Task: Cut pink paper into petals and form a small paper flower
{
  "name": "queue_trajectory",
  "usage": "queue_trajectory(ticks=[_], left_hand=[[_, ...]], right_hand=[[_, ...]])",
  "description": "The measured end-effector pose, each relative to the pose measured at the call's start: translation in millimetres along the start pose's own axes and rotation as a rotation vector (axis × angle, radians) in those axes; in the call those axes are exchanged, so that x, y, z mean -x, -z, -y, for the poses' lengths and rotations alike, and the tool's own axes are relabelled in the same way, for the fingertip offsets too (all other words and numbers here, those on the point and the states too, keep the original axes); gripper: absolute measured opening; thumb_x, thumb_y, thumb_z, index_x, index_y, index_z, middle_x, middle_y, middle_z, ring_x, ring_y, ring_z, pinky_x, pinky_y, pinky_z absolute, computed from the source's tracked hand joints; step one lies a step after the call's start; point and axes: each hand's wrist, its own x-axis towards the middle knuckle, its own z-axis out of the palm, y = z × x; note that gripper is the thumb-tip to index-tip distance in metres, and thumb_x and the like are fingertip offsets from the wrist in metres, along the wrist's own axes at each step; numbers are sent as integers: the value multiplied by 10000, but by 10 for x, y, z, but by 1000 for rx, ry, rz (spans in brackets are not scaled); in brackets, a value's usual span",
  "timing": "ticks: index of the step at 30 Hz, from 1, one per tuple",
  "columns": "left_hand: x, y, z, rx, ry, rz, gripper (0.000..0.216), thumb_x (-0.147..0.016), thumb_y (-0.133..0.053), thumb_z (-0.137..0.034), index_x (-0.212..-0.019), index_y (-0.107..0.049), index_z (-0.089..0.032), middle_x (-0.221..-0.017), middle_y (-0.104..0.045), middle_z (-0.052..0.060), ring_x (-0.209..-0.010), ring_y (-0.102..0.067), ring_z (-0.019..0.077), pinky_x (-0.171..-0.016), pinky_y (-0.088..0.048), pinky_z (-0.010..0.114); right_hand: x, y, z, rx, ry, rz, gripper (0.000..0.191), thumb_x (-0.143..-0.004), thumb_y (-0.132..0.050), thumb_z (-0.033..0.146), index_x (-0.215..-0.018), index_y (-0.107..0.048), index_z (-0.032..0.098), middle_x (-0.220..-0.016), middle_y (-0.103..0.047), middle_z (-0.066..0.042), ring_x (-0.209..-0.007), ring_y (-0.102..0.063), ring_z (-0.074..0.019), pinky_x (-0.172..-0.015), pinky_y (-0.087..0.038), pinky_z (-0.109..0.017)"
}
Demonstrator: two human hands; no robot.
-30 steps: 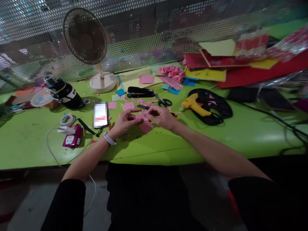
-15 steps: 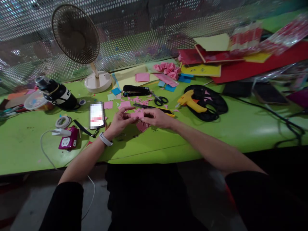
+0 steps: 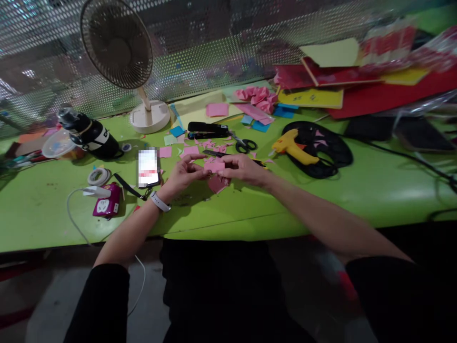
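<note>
Perforated sheeting, pocked with round holes, backs a smooth green table. From the left come a rounded black bottle, a white ring of tape, a glossy purple socket block, a round-caged fan and a flat phone. My left hand pinches one side of a small, flat pink paper, held low over the table; my right hand grips its other side. Farther right, a yellow plastic glue gun rests on something black, then a broad red sheet.
</note>
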Motion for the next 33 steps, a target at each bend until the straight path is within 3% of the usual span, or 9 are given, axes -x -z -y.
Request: queue_trajectory(ticks=[4, 10, 18, 25, 30, 33], left_hand=[[-2, -13, 28, 19, -39, 17, 563, -753, -884, -288, -1212, -588, -151, -795, -772, 9, -755, -752, 127, -786, -605, 274], [-30, 99, 23, -39, -87, -6, 572, -787, -866, -311, -1248, -573, -141, -813, -767, 23, -784, -764, 151, -793, -614, 301], [-9, 14, 11, -56, -49, 7, 517, -799, -850, -277, -1221, -586, -137, -806, -751, 22, -792, -756, 163, -799, -608, 317], [-8, 55, -27, -57, -46, -17, 525, -797, -846, -259, -1229, -581, -126, -802, -749, 30, -780, -748, 162, -812, -599, 326], [-5, 48, -14, -38, -3, 15, 689, -758, -878, -265, -1346, -538, -152, -831, -760, 28, -790, -747, 160, -800, -590, 310], [6, 30, -12, -100, 26, -6, 743, -733, -899, -249, -1379, -544, -161, -717, -719, -20, -687, -722, 138, -730, -568, 269]], right_hand=[[-4, -32, -17, -5, -39, 23, 262, -736, -790, 389, -830, -701, 161, -692, -689, -23, -560, -605, -120, -518, -502, -249], [27, 105, 46, 4, -19, 22, 253, -753, -808, 395, -778, -698, 169, -720, -714, -32, -595, -645, -121, -586, -560, -260], [19, 34, 13, 48, -11, 9, 289, -789, -790, 448, -783, -703, 172, -666, -701, -27, -567, -642, -137, -541, -556, -277], [20, 150, 15, 79, -31, 17, 225, -820, -755, 379, -780, -709, 162, -733, -732, -51, -584, -652, -121, -548, -540, -255], [20, 104, 63, 60, -44, 26, 182, -788, -751, 336, -770, -699, 163, -717, -726, -42, -568, -649, -124, -541, -537, -256], [18, 55, 80, 66, -14, 28, 158, -780, -724, 318, -756, -695, 165, -666, -703, -22, -553, -640, -122, -536, -529, -251]])
